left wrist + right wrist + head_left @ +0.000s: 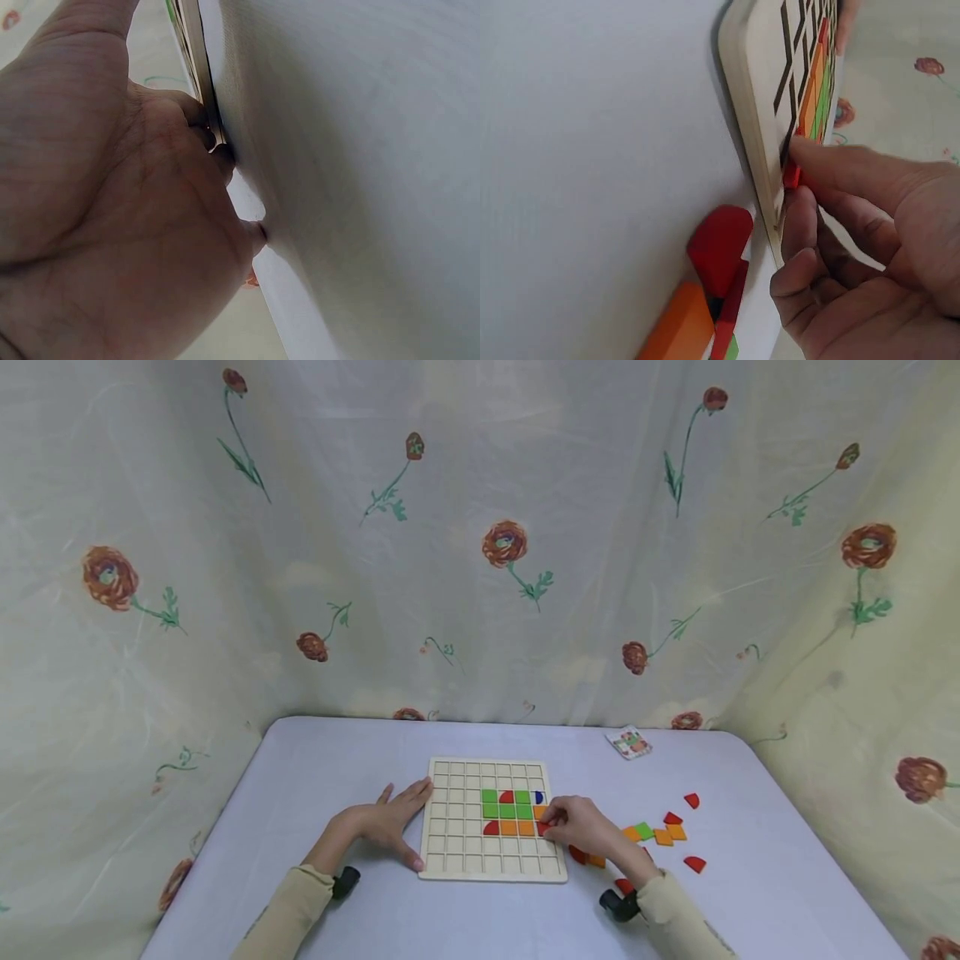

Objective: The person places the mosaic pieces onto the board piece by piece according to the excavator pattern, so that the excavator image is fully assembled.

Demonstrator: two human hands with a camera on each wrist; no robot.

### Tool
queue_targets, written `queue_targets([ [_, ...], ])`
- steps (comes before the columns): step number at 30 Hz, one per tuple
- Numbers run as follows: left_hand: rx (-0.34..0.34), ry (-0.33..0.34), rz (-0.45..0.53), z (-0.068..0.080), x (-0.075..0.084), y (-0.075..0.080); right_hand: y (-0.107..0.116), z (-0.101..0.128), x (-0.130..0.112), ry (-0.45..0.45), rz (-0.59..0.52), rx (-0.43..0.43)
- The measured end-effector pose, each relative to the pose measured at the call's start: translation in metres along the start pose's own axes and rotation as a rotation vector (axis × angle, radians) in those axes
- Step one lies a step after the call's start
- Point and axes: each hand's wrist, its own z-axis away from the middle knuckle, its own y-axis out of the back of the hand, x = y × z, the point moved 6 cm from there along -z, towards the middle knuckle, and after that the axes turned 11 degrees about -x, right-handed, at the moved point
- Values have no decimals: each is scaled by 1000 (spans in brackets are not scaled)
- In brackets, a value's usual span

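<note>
one wooden grid board lies flat on a pale table, cut into square cells. filled cells sit in the board's right-middle: five green squares across two rows, two orange squares in the row below them, one more orange piece at the right end of the green row, red rounded pieces at the top and lower left of the block, and one blue piece at top right. other cells bare wood.

loose pieces right of the board: about three red rounded ones apart on the table, two orange squares and one green in a small cluster, plus red and orange ones partly hidden under the right wrist, so exact count unclear. one small printed card lies near the far right of the table, well apart from the board. flowered curtain behind and on both sides.

right hand is over the board's right edge, thumb and forefinger curled and pinching a small red piece; in the right wrist view the piece is thin, bright red, held against a cell by the edge, next to the orange row. whether it is seated in the cell cannot be told.

left hand lies flat on the table with fingers straight, fingertips against the board's left edge, thumb touching its near left corner; holds nothing.
</note>
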Motion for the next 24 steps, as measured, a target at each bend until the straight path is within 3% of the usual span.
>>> queue_targets([
  [7,-1,-3,4,0,1,0,-1,3,-2,-12,-29,5],
  [14,0,-12,10,-1,-1,-1,17,12,9,-13,-73,113],
  [19,-1,-23,11,-2,-2,-1,47,28,35,-58,-69,191],
  [24,-2,-20,17,-1,-1,-1,73,49,78,-100,-45,241],
])
